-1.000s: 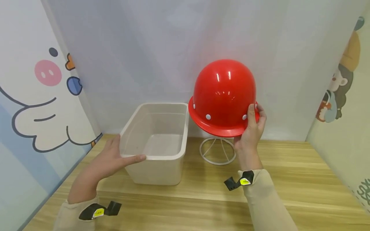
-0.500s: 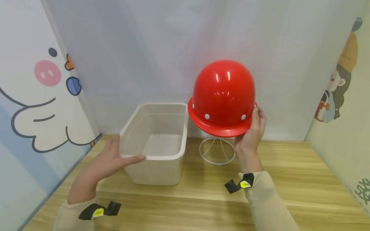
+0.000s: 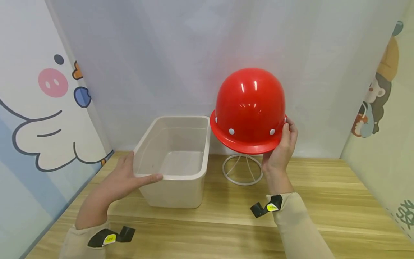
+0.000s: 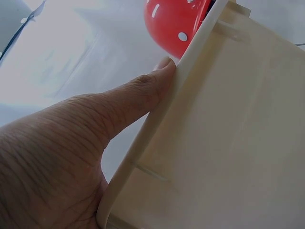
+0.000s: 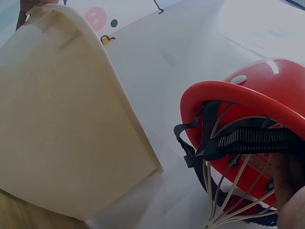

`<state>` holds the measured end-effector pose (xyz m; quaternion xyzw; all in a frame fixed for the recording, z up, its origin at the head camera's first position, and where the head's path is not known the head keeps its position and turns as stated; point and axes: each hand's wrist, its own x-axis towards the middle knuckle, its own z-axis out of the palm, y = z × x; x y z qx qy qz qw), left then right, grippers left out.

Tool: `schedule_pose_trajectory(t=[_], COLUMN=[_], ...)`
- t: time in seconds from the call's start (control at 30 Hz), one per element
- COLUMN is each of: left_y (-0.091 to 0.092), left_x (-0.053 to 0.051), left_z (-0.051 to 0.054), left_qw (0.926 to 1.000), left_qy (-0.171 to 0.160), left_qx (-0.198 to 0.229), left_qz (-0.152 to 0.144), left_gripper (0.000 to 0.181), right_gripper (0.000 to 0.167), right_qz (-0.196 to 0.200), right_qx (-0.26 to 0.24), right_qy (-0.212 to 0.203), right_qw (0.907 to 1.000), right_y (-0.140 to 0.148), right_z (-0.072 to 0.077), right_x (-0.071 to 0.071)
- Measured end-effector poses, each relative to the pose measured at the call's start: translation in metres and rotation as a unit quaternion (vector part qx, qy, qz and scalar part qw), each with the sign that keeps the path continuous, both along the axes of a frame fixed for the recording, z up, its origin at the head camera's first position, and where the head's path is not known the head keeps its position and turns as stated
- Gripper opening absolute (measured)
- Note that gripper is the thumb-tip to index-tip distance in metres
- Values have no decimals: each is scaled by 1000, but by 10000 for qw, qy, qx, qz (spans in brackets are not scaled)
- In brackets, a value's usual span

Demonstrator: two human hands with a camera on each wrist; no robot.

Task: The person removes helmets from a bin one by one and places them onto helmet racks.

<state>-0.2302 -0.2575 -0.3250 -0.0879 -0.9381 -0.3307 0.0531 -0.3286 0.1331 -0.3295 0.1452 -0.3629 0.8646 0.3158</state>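
Observation:
A red hard hat with white studs sits over a white wire stand. My right hand grips the hat's right brim. In the right wrist view, fingers reach inside the hat, beside its black straps and the stand's wires. To the left stands a beige plastic bin. At its near left corner rests my left hand, its thumb straight along the front rim. In the left wrist view, that thumb lies against the bin's rim; the other fingers are hidden.
The wooden tabletop ends at a pale curtain behind the bin and hat. Cartoon-printed panels stand at the left and right. The bin's right rim is close to the hat's brim.
My right thumb has shifted from the front of the hat's brim toward its right side since a second ago. The bin, the stand and my left hand hold nearly the same places.

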Motion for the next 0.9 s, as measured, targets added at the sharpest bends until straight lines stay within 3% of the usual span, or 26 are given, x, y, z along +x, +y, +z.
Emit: schedule_pose_trajectory(t=[0.4, 0.53, 0.63, 0.73, 0.83, 0.9], left_y=[1, 0, 0, 0, 1, 1], left_x=[1, 1, 2, 2, 2, 3], left_z=[0, 0, -1, -1, 0, 1], left_qw=[9999, 9999, 9999, 9999, 9998, 9997], left_qy=[-127, -133, -111, -138, -210, -224], left_qx=[40, 90, 102, 85, 10, -34], left_qz=[36, -24, -66, -50, 23, 60], left_gripper=[113, 113, 113, 114, 116, 117], right_gripper=[38, 42, 43, 49, 58, 64], right_qz=[47, 153, 270, 345, 247, 87], right_qx=[355, 711, 1294, 2336, 3634, 4391], right_qy=[-19, -405, -863, -1284, -1567, -1677], right_qw=[9994, 9965, 9875, 9632, 9180, 8826], right_y=[6, 15, 27, 42, 57, 65], right_z=[2, -1, -3, -6, -6, -5], right_x=[5, 12, 20, 31, 43, 50])
